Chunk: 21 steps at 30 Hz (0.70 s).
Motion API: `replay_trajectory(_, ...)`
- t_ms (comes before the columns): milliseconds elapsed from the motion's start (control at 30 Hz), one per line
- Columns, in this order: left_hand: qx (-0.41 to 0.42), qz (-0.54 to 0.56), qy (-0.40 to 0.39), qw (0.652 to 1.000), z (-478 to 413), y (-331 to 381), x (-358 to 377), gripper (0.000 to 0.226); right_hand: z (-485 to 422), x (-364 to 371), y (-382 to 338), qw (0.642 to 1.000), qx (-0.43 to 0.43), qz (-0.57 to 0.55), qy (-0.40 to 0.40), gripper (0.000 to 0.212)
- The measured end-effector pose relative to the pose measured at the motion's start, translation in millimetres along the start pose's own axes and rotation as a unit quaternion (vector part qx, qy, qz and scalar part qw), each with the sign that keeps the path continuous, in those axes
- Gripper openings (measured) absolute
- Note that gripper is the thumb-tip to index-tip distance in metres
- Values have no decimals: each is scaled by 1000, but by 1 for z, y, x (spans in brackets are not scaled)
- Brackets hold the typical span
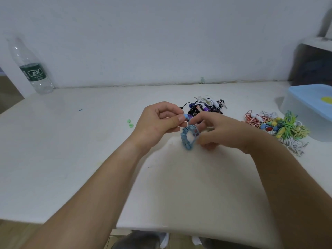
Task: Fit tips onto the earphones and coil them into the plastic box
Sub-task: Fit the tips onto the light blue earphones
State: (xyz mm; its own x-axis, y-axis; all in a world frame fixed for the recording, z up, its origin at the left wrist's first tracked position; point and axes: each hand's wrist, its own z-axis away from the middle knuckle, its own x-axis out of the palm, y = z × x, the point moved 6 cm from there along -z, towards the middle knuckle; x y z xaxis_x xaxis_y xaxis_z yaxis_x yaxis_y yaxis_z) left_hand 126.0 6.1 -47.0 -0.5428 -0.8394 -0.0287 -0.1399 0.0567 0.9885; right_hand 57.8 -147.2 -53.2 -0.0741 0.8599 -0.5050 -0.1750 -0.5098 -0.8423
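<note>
Counter: white, carries everything listed.

Plastic box: white walls, blue top, at the far right edge of view. It lies well to the right of both hands, nearer the right one. Whether it stands open cannot be told.

Bottle: upright, far left, by the wall.

Spare earphones: a dark and white tangle just behind the hands; a red, yellow and green tangle between the right hand and the box.

Left hand: thumb and forefinger pinch the bud.

Right hand: blurred, fingers curled about the cable bundle.

Blue earphones: held between the two hands above the counter, bundle hanging below the bud.

Green tips: two, loose, just left of the left hand. Judged: tips fall to the left hand, boxing to the right.
</note>
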Motion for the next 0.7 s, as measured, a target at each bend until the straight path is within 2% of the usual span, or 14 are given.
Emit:
replay_trajectory(133, -2, 22, -3, 1000, -1, -1, 1, 7, -5, 1, 1, 998, -18, 34, 52, 26)
replay_trajectory(200, 2, 13, 8, 1000, -2, -1, -1, 9, -6, -5, 4, 998, -11, 7, 64, 23)
replay_trajectory(300, 28, -58, 23, 998, -4, -2, -4, 13, -1, -17, 4, 993, -3, -82, 80, 22)
replay_trajectory(400, 54, -128, -14, 990, -3, -4, 6, 12, 3, -25, -1, 988, -36, -116, 92, 9)
replay_trajectory(500, 68, -184, -39, 980, -2, -5, 15, 12, 3, -25, -3, 983, -63, -152, 85, 27)
replay_trajectory(633, 43, -258, -84, 961, 1, -10, 18, 4, 0, -17, -1, 978, -47, -196, 59, 40)
replay_trajectory(700, 62, -269, -49, 960, -2, -6, 8, 3, -3, -13, 1, 970, -27, -239, 28, 34)
